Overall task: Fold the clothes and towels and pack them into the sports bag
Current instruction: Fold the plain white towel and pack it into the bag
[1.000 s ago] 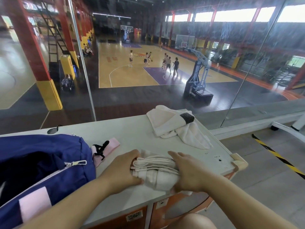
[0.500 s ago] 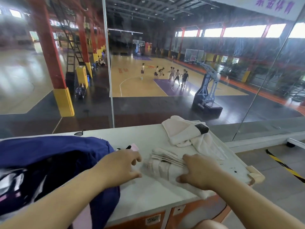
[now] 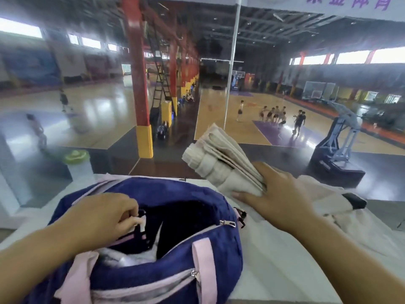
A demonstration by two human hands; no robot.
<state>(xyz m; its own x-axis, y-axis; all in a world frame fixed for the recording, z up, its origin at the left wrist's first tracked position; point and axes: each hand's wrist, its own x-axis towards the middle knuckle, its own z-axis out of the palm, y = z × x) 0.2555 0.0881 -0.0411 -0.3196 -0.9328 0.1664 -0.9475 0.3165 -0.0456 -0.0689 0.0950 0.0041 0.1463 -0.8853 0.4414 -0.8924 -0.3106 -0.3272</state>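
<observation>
Sports bag (image 3: 166, 255) on table (image 3: 274, 270), left; folded towel (image 3: 221, 163) above table right of bag; bottle (image 3: 80, 165) behind, far left.

We see the navy fabric sports bag with pink straps (image 3: 166, 255) unzipped, its dark mouth free on the right side; our left hand (image 3: 103, 218) grips the left lip. Pale folded cloth (image 3: 131, 258) fills the near-left interior. Right of the bag, the white tabletop (image 3: 274, 260) lies bare up to the crumpled cream garment (image 3: 324, 205).
</observation>
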